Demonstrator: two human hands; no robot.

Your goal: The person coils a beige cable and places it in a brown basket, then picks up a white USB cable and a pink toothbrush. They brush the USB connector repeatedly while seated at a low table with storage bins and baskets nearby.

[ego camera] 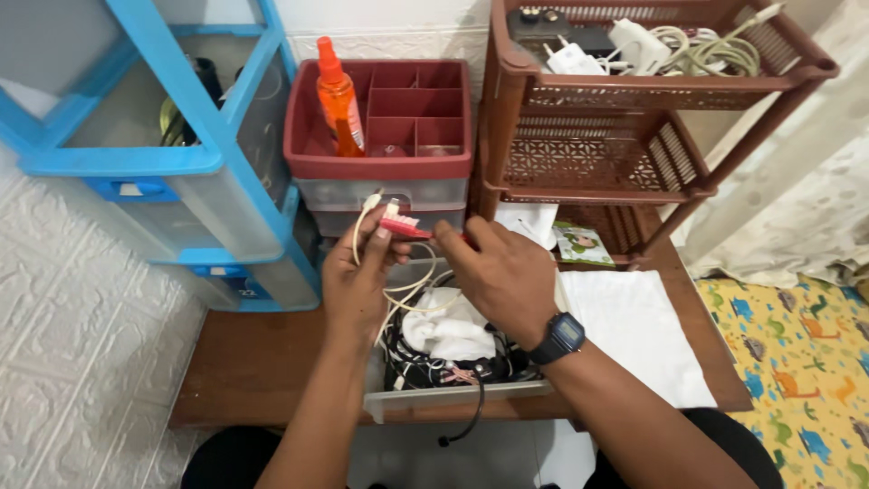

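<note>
Head view: two hands sharing a red toothbrush over an open drawer.

The left hand (360, 272) is pinching the bristle end of the red toothbrush (412, 227), with a white cable (366, 215) looping over its fingers; the right hand (502, 272), wearing a dark wristwatch (558, 338), is gripping the handle end. The brush's long axis is lying roughly level, left to right, spanning both grips. Below, the clear drawer (453, 398) is holding tangled cords and white cloth; a red organizer tray (380, 163) with an orange spray bottle (339, 100) is standing behind.

A low brown wooden table (272, 362) carries a blue drawer unit (181, 154), a red-topped organiser (380, 163), a brown lattice rack (615, 136) and a white cloth (634, 335) (lying flat at the right).
</note>
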